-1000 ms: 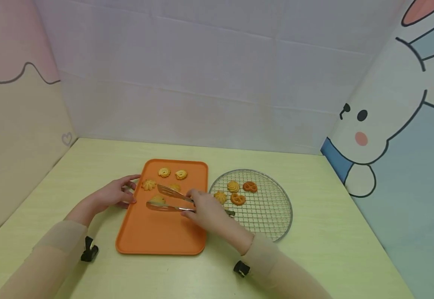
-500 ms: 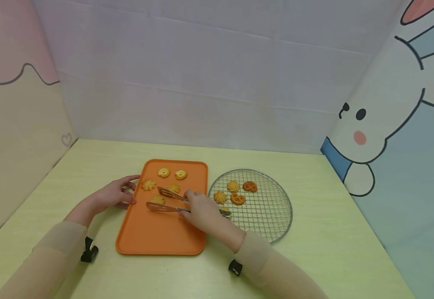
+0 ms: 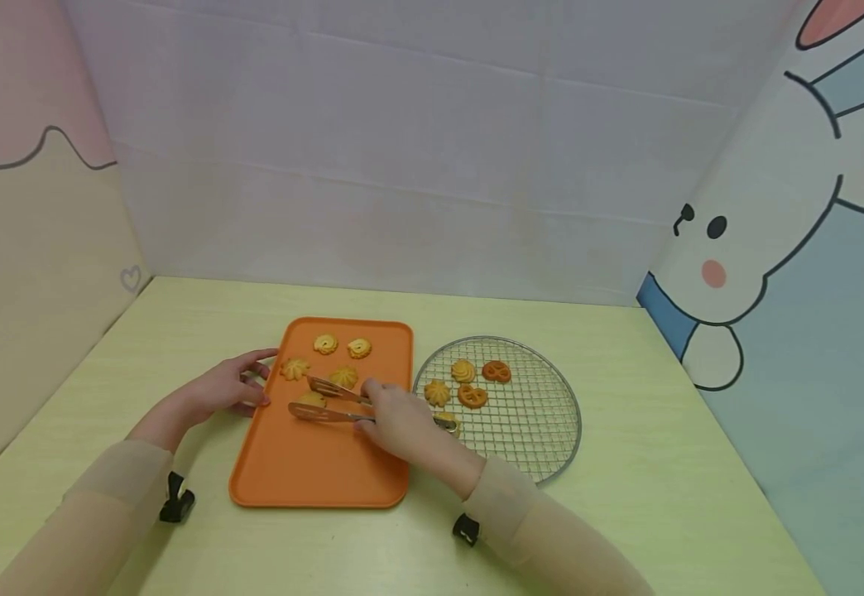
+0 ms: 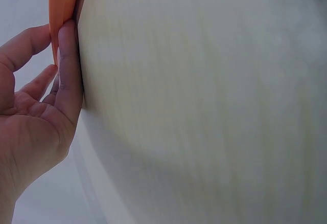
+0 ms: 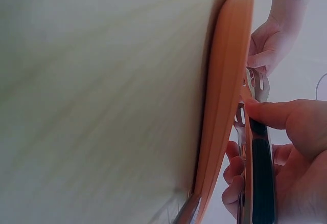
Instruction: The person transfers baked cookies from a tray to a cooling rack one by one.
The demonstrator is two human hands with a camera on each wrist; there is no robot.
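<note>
My right hand (image 3: 405, 422) grips metal tongs (image 3: 333, 415) with dark handles (image 5: 263, 183), thumb on one arm and fingers on the other. The tong arms are spread low over an orange tray (image 3: 320, 472), on either side of a golden cookie (image 3: 314, 400) that they partly cover; whether they touch it is unclear. A flower-shaped cookie (image 3: 343, 377) lies just behind the upper arm, another (image 3: 295, 368) farther left. Two ring-shaped cookies (image 3: 325, 343) sit near the tray's far end. At the tray's left edge, my left hand (image 3: 234, 385) holds the rim between thumb and fingers (image 4: 67, 75).
Right of the tray lies a round wire rack (image 3: 529, 439) bearing pretzels (image 3: 496, 372), a swirl cookie (image 3: 463, 371) and a flower-shaped cookie (image 3: 437, 393). Another cookie (image 3: 447, 420) there is partly behind the tongs' handle end. A pale wall (image 3: 402, 165) stands behind the table.
My right hand has shifted slightly left with the tongs, and their arms now stand a little closer together around the cookie. My left hand stays at the tray's edge.
</note>
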